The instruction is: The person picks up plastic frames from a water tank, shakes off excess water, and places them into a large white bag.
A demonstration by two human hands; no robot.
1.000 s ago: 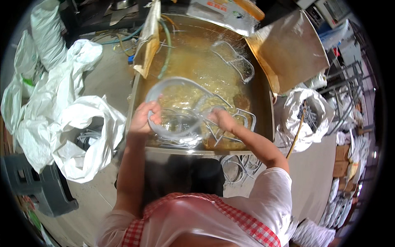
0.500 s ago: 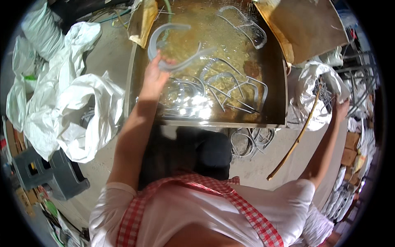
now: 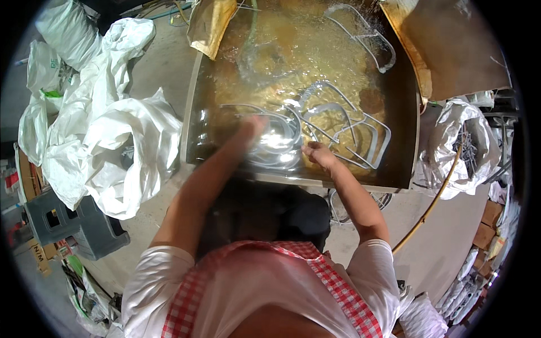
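Note:
A shallow metal tank of yellowish water stands before me, with several thin grey curved strips lying in it. My left hand is over a coiled bunch of these strips at the tank's near left; motion smears its fingers, so its grip is hidden. My right hand is low at the near side, just right of the bunch. Its fingers are drawn together by the strips, and what they hold, if anything, does not show. Another bent strip lies at the far right.
White sacks stand left of the tank, near a dark grey plastic stool. On the right, an open white sack holds thin grey pieces, with a wooden stick against it. Brown boards overhang the far right corner.
My right hand has come from the right-hand sack into the tank. My left hand has moved down to the bunch; the C-shaped strip it held up is no longer raised. The view has shifted slightly.

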